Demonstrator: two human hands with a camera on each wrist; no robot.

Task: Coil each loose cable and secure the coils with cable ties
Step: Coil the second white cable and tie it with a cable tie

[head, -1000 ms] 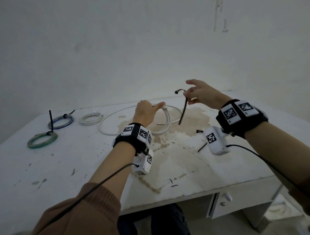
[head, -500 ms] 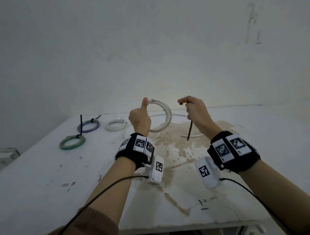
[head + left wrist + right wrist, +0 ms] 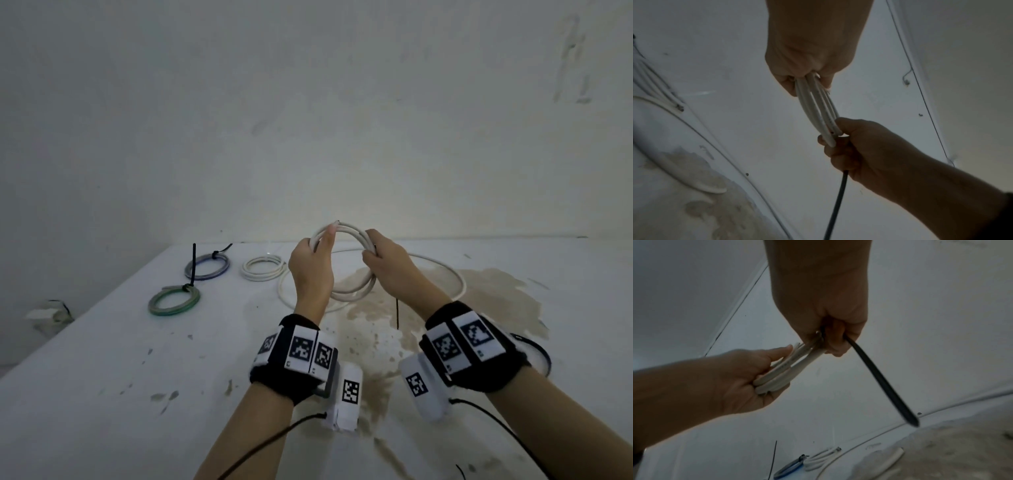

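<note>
Both hands hold a coil of thick white cable [image 3: 349, 233] up above the table. My left hand [image 3: 310, 265] grips the coil's left side, thumb up along the strands [image 3: 813, 104]. The right hand [image 3: 387, 265] grips the coil's right side together with a black cable tie [image 3: 879, 379], whose tail hangs down below the fist [image 3: 397, 313] [image 3: 835, 204]. The tie's head is hidden inside the fist. A wide loose loop of white cable [image 3: 455, 277] lies on the table under the hands.
At the table's back left lie a green coil [image 3: 174, 300] and a blue coil [image 3: 207, 268], each with a black tie, and a small white coil [image 3: 262, 268]. The white table [image 3: 102, 377] carries a brown stain in the middle and meets a bare wall behind.
My right hand moved left with the black tie and took hold of the coil's right side. The left hand kept its grip. The head camera tilted up.
</note>
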